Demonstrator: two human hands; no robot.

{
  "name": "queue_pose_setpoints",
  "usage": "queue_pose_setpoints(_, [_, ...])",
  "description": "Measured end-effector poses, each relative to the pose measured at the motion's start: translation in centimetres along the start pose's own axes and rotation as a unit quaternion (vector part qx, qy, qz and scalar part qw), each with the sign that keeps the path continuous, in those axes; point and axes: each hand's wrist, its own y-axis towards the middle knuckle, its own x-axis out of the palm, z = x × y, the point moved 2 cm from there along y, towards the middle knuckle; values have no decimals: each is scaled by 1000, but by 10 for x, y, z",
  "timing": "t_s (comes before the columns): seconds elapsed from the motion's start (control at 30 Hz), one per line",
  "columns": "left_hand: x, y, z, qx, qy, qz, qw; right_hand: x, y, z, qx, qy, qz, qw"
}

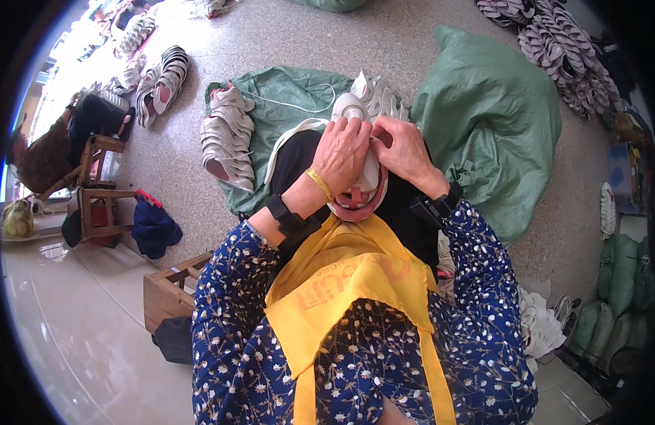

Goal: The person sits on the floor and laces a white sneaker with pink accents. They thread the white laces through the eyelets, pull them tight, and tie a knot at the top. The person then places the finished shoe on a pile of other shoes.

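Note:
A white shoe upper (350, 111) with pink lining lies across my lap, its toe pointing away and its open heel toward me. My left hand (343, 154) is closed over its middle, fingers bent and pressed onto the upper. On the other side of the opening, my right hand (408, 151) has thumb and forefinger pinched together at the upper's edge; what they hold is hidden. A white lace (276, 152) loops over my dark-clad left leg. Stacked white uppers (228, 138) lie left of my legs, and more white uppers (379, 98) sit just beyond the toe.
A green woven sack (278, 85) is spread under the uppers, and a bulky green sack (483, 134) stands at right. Wooden stools (168, 296) are at left. Bundled uppers (565, 53) lie far right, others (164, 81) far left. White pieces (541, 322) lie near right.

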Motion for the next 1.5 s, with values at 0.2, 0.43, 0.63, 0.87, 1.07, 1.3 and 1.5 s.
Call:
queue_pose_setpoints(0.2, [-1, 2, 2, -1, -13, 22, 1000, 2, 1, 7, -39, 23, 5, 999])
queue_pose_setpoints(0.43, [-1, 7, -4, -23, -95, 40, 994, 0, 0, 2, 48, 54, -20, 997])
queue_pose_setpoints(0.63, [-25, -2, -10, -40, -114, 0, 993, 0, -1, 2, 51, 70, -23, 996])
queue_pose_setpoints(0.87, [-125, -46, -18, -49, -137, -7, 989, -2, -2, -8, 34, 63, -18, 997])
queue_pose_setpoints(1.07, [-114, -47, -15, -81, -218, 44, 972, 9, 7, -41, -127, 19, 23, 991])
queue_pose_setpoints(1.3, [-44, -34, -27, -124, -232, 50, 963, 9, 6, -21, 262, 388, -17, 884])
queue_pose_setpoints(1.5, [-24, -16, -22, -167, -207, 46, 963, 16, 4, -45, 9, 41, 40, 998])
